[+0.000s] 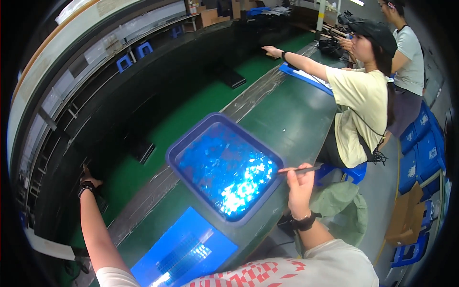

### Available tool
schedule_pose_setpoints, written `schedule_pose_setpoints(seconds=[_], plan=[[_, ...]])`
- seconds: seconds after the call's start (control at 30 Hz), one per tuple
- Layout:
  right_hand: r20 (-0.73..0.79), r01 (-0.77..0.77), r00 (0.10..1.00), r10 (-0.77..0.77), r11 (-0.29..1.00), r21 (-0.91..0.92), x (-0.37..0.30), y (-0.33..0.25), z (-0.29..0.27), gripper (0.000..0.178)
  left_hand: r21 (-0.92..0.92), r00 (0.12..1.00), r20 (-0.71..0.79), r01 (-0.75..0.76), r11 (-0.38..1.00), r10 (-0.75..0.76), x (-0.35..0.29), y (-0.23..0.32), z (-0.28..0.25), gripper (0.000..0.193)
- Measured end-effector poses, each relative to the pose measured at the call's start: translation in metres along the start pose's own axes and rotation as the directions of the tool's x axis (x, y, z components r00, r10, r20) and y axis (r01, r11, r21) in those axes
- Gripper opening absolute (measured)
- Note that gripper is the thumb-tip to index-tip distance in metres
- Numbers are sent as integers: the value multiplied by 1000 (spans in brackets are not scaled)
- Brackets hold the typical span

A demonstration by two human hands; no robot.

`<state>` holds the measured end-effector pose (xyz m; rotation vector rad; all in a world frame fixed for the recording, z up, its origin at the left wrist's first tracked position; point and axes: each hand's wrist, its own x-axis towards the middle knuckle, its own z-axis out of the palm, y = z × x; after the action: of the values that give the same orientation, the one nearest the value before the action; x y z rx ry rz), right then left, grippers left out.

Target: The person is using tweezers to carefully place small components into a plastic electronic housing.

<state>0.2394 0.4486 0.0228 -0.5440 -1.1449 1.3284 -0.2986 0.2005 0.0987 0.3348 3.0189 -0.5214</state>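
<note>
My right hand (300,187) is closed on dark tweezers (306,170), held level at the right rim of a blue-purple plastic tray (191,137). Many small shiny blue flakes (224,162) lie spread in the tray, brightest toward its near right side. My left arm stretches far out to the left. There my left hand (92,181), small in the picture, reaches over the dark far strip with a finger and the thumb apart. I see nothing held in it. Close to my body, a bright blue sheet (191,239) carries a grid of small shiny pieces.
Beyond the green worktable (287,115) runs a green belt bearing dark flat blocks (143,152). To the right, a co-worker (363,105) sits with an arm stretched over the belt, near a blue board (308,79). A pale green bag (342,210) and cardboard box (406,217) stand below.
</note>
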Motion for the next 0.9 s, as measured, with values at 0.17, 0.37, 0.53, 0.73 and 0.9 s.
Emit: schedule_pose_setpoints(seconds=[0.17,0.37,0.53,0.73,0.9], plan=[[41,-9,999,6,997,82,0,-1,-4,27,79,839,-503,-192,978,206,-18,80,-12,96],[33,45,998,-49,994,94,5,5,-1,27,221,659,-467,-559,799,590,-25,144,-15,65],[12,52,999,-53,995,87,5,4,-1,25,49,588,-541,-692,720,602,-58,136,-33,36],[-48,120,992,-115,987,105,0,5,-4,24,-69,520,-718,-715,696,462,-69,98,-38,15],[-76,139,988,-137,990,30,1,6,0,25,-327,439,-878,-840,432,189,-92,43,-38,21]])
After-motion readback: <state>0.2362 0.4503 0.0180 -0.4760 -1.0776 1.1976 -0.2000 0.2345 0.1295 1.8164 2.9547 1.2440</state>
